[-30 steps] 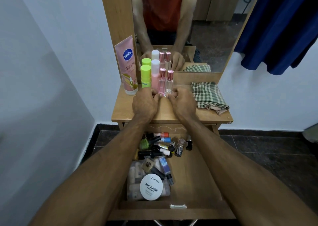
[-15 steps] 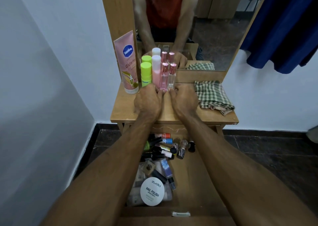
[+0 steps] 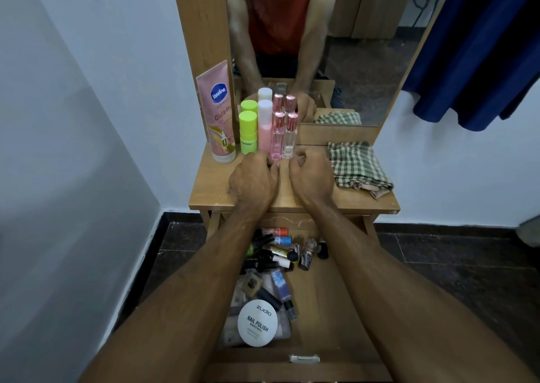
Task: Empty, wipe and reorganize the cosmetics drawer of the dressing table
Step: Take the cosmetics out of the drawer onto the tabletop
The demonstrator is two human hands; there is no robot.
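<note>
The wooden drawer (image 3: 330, 309) is pulled out below me, with a heap of small nail-polish bottles and tubes (image 3: 277, 251) and a white round nail polish remover tub (image 3: 257, 322) in its left half. On the dressing table top (image 3: 210, 190) stand a Vaseline tube (image 3: 217, 114), a green stick (image 3: 248, 133), a pink bottle with a white cap (image 3: 265, 125), a pink perfume bottle (image 3: 277, 137) and a clear perfume bottle (image 3: 290, 134). My left hand (image 3: 252, 178) is curled at the foot of the pink bottles, fingertips hidden. My right hand (image 3: 311, 175) is curled, just short of the clear bottle, holding nothing.
A folded green checked cloth (image 3: 358, 169) lies on the right of the table top. The mirror (image 3: 365, 61) rises right behind the bottles. A blue garment (image 3: 482, 47) hangs at the right, and a white wall corner closes in on the left.
My right hand has drawn back a little from the clear perfume bottle. The left hand stays at the foot of the pink bottles. The bottles have not moved.
</note>
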